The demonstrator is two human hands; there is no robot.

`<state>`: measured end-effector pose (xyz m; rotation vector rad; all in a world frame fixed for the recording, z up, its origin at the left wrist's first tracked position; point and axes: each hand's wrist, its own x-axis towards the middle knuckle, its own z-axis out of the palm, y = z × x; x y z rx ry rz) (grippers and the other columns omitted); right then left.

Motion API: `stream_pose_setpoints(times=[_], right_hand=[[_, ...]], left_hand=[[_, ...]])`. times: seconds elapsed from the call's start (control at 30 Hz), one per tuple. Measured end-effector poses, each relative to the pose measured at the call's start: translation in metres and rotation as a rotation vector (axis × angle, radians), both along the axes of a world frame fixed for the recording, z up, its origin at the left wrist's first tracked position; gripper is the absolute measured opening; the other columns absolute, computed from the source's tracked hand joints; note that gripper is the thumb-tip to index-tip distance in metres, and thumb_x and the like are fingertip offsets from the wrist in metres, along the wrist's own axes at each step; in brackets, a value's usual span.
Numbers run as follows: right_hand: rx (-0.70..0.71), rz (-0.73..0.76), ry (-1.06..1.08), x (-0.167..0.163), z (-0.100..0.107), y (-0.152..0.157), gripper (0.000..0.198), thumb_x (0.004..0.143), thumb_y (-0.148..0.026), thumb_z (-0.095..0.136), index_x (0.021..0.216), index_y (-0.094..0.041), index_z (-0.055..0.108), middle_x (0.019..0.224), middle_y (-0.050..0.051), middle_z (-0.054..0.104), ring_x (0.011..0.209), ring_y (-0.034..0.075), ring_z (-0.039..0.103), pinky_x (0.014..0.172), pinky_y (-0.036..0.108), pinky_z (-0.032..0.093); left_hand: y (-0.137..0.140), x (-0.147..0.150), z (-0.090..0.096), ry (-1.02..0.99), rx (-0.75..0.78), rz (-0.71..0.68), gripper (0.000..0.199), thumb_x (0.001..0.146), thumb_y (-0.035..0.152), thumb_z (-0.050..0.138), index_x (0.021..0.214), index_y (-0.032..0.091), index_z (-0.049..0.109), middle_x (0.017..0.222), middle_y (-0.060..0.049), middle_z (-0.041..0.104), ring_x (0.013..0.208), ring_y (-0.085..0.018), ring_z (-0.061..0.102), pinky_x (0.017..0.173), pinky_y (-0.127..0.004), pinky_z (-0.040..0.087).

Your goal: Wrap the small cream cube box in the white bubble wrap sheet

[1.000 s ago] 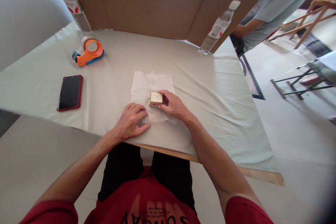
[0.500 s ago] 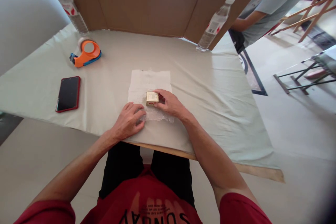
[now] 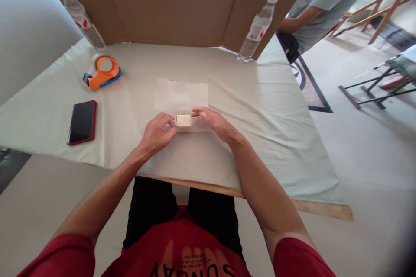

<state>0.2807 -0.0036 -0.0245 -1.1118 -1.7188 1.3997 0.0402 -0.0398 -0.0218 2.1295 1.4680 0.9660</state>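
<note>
A small pale-yellow box (image 3: 183, 121) lies on a sheet of clear bubble wrap (image 3: 182, 93), near its front edge. The box looks hazy, with the wrap's near part folded up over it. At the box's left end, my left hand (image 3: 159, 132) has its thumb and fingers closed on the wrap. My right hand (image 3: 216, 123) is at the right end, fingers bent around the wrap's edge beside the box. The exact contact of the right fingertips is partly hidden.
An orange and blue tape dispenser (image 3: 104, 71) and a red-cased phone (image 3: 82, 122) lie to the left. Two water bottles (image 3: 81, 17) (image 3: 258, 28) stand before a cardboard panel (image 3: 172, 4) at the back. Another person's arm (image 3: 300, 19) shows beyond the right side.
The near edge of the bubble wrap has come up over the box. My left hand has moved up to the box's left end, and my right hand has shifted off its side onto the wrap.
</note>
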Motion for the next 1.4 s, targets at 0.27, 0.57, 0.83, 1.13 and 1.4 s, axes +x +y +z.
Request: stream_pose_setpoints(times=[0.27, 0.57, 0.83, 1.13, 1.4], right_hand=[[0.044, -0.073, -0.028, -0.010, -0.004, -0.002, 0.038, 0.069, -0.042, 0.079, 0.097, -0.020, 0.066, 0.103, 0.005, 0.071, 0.094, 0.020, 0.065, 0.089, 0.037, 0.049], [0.015, -0.158, 0.135, -0.023, -0.016, 0.000, 0.026, 0.073, -0.042, 0.075, 0.076, -0.019, 0.063, 0.112, 0.008, 0.070, 0.099, 0.020, 0.064, 0.088, 0.035, 0.047], [0.016, -0.196, 0.119, -0.027, -0.012, -0.007, 0.025, 0.073, -0.041, 0.074, 0.073, -0.019, 0.062, 0.104, 0.006, 0.071, 0.087, 0.017, 0.062, 0.081, 0.032, 0.047], [0.019, -0.226, 0.088, -0.028, -0.013, -0.011, 0.024, 0.076, -0.041, 0.070, 0.075, -0.020, 0.059, 0.099, 0.005, 0.072, 0.076, 0.015, 0.059, 0.071, 0.029, 0.046], [-0.013, -0.235, 0.050, -0.027, -0.016, -0.007, 0.024, 0.074, -0.040, 0.071, 0.074, -0.021, 0.057, 0.086, 0.003, 0.070, 0.070, 0.014, 0.057, 0.065, 0.029, 0.045]], left_hand=[[0.010, 0.004, -0.009, -0.095, 0.019, -0.020, 0.008, 0.078, 0.028, 0.063, 0.078, 0.020, 0.063, 0.116, -0.011, 0.069, 0.108, -0.024, 0.067, 0.097, -0.041, 0.052], [0.014, 0.011, -0.010, -0.366, -0.195, 0.017, 0.014, 0.079, 0.030, 0.064, 0.072, 0.019, 0.062, 0.114, -0.009, 0.076, 0.105, -0.024, 0.070, 0.097, -0.040, 0.051], [0.015, 0.011, -0.012, -0.481, -0.251, 0.044, 0.017, 0.075, 0.032, 0.068, 0.067, 0.018, 0.062, 0.108, -0.010, 0.077, 0.101, -0.024, 0.071, 0.094, -0.040, 0.052], [0.013, 0.011, -0.013, -0.492, -0.236, 0.046, 0.018, 0.076, 0.032, 0.068, 0.067, 0.018, 0.062, 0.101, -0.009, 0.077, 0.095, -0.022, 0.071, 0.091, -0.038, 0.053], [0.017, 0.008, -0.014, -0.520, -0.319, 0.009, 0.019, 0.075, 0.032, 0.069, 0.068, 0.017, 0.060, 0.095, -0.009, 0.075, 0.088, -0.019, 0.069, 0.083, -0.034, 0.053]])
